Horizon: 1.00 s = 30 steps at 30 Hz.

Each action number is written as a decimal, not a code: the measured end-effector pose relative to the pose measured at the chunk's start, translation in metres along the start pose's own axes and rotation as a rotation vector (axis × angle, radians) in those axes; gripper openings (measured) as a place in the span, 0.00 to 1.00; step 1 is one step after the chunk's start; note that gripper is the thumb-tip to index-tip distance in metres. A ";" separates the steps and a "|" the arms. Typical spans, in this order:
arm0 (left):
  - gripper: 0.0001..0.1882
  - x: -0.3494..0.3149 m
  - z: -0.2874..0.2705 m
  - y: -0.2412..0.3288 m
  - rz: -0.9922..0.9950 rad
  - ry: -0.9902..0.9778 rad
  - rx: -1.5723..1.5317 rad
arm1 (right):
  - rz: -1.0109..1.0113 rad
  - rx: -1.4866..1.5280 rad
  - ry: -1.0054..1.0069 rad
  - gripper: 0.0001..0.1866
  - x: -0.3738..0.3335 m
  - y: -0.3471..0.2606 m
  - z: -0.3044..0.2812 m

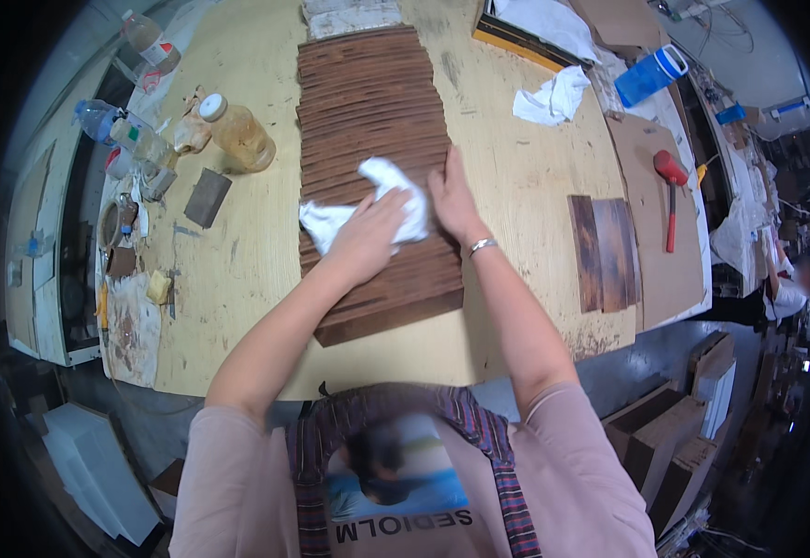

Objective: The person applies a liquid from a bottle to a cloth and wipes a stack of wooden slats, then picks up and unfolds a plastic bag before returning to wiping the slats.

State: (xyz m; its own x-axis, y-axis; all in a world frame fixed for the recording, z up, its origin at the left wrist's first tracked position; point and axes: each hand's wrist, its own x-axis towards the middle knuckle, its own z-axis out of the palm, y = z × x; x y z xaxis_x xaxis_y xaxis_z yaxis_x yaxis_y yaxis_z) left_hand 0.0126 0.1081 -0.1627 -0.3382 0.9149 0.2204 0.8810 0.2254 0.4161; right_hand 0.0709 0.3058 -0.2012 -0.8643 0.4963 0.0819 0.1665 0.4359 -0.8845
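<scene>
A long row of dark brown wooden strips (372, 102), packed side by side on edge, runs away from me down the middle of the table. My left hand (374, 231) presses a crumpled white cloth (388, 179) onto the tops of the strips, its fingers bent over the cloth. Part of the cloth sticks out to the left of the hand and part beyond it. Against the right edge of the row rests my right hand (455, 200), its fingers stretched out and no object in it. A metal bracelet circles the right wrist.
Left of the row stand a jar of yellowish liquid (242, 138), a dark block (207, 198) and several bottles. To the right lie loose dark boards (602, 253), a red mallet (672, 186), a white rag (554, 96) and a blue bottle (649, 76). A person works at far right.
</scene>
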 end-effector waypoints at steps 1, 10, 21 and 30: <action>0.21 -0.018 -0.010 -0.009 -0.059 -0.043 -0.033 | 0.038 -0.017 -0.018 0.35 -0.007 -0.014 0.003; 0.34 0.006 0.016 0.003 0.001 0.047 -0.052 | 0.065 0.004 0.024 0.32 -0.006 -0.011 0.013; 0.29 0.003 0.007 0.016 -0.080 0.076 0.082 | 0.012 -0.151 0.082 0.32 -0.005 -0.017 0.009; 0.22 -0.096 -0.070 -0.021 -0.619 0.456 -1.875 | -0.192 -0.233 0.079 0.33 -0.017 -0.063 0.018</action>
State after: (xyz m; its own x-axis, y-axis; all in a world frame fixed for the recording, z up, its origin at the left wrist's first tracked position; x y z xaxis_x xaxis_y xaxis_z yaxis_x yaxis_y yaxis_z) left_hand 0.0032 -0.0075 -0.1308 -0.7061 0.6643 -0.2452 -0.6226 -0.4175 0.6619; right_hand 0.0669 0.2563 -0.1549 -0.8523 0.4413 0.2809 0.1160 0.6830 -0.7212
